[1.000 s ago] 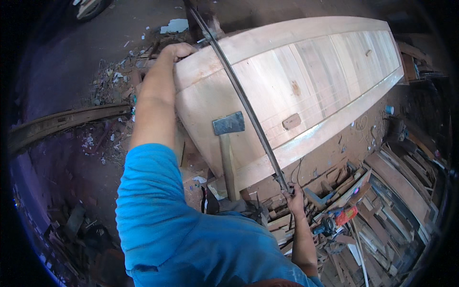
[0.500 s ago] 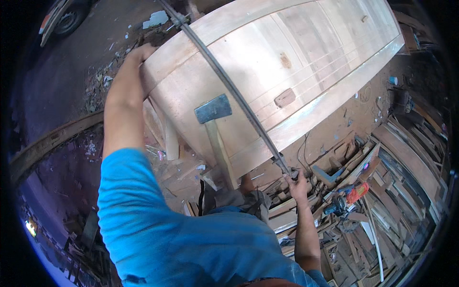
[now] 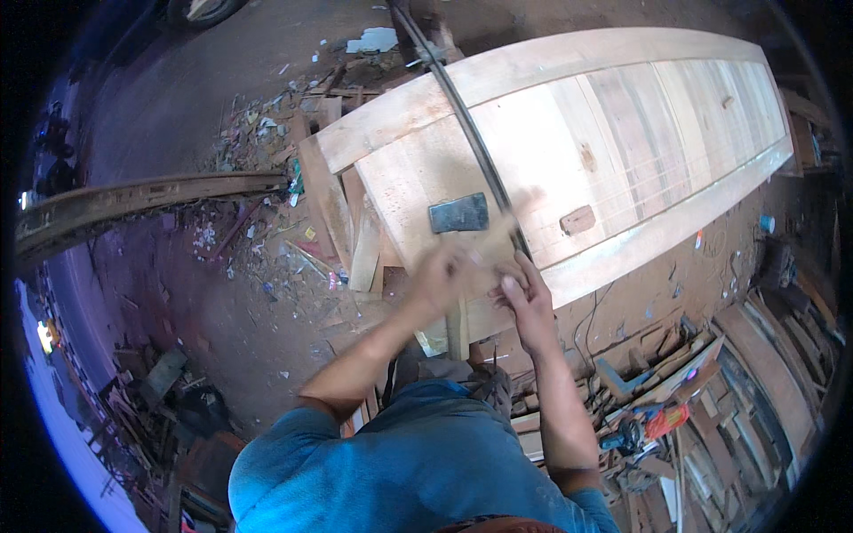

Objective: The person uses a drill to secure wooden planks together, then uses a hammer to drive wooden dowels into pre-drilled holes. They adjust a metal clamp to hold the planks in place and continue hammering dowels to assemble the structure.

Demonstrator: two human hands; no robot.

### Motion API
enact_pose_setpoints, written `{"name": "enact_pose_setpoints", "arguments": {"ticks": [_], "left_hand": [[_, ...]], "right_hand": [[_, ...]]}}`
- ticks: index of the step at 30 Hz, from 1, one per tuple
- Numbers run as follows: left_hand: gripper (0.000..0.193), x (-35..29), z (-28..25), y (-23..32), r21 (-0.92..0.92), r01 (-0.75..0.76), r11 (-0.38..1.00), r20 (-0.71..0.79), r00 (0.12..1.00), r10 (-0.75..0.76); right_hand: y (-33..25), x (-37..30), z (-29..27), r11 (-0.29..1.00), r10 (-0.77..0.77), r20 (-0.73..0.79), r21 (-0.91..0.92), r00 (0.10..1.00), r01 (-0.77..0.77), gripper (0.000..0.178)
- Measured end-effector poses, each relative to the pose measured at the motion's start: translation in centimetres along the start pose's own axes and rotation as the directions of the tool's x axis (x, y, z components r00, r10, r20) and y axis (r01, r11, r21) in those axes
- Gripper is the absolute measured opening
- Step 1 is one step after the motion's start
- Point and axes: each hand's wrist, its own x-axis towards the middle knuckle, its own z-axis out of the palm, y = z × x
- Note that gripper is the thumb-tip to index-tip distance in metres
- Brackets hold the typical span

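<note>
Over the panel (image 3: 410,182), right grip (image 3: 530,306) half-curled

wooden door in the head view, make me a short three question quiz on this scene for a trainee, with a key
1. True or false: the hammer lies with its handle end pointing away from the blue shirt.

2. Where does the small brown block lie?
a) on the ground
b) on the panelled wooden door
c) on the hammer's head

3. Which long metal tool lies crosswise over the door?

Key: 1. False, it points toward the shirt. 2. b. 3. A bar clamp.
</note>
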Motion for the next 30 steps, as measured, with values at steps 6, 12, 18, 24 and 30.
{"name": "enact_pose_setpoints", "arguments": {"ticks": [6,12,18,24,30], "left_hand": [[0.037,-1.8,2.1,0.0,0.022,0.01,1.0,0.202,0.979,-0.014],[0.045,-1.3,0.2,-2.7,0.069,0.119,0.991,0.041,0.992,-0.122],[0.073,-4.5,3.8,-6.5,0.422,0.156,0.893,-0.037,0.987,-0.155],[0.065,-4.3,4.2,-7.8,0.287,0.306,0.908,-0.145,0.951,-0.275],[0.037,-5.9,0.1,-1.2,-0.018,0.406,0.914,-0.083,0.91,-0.406]], "right_hand": [[-3.9,5.6,-3.1,0.96,0.201,0.108,-0.221,0.974,-0.173,0.021],[-20.5,12.8,-21.9,0.883,-0.376,-0.405,0.114,0.833,0.454,0.05],[-16.4,7.7,-20.3,0.897,-0.441,-0.465,-0.228,0.768,0.378,0.045],[2.8,-2.8,-19.3,0.953,-0.197,-0.405,-0.291,0.893,0.078,0.034],[14.6,-15.7,-25.4,0.779,-0.204,-0.549,-0.592,0.81,-0.205,0.043]]}}
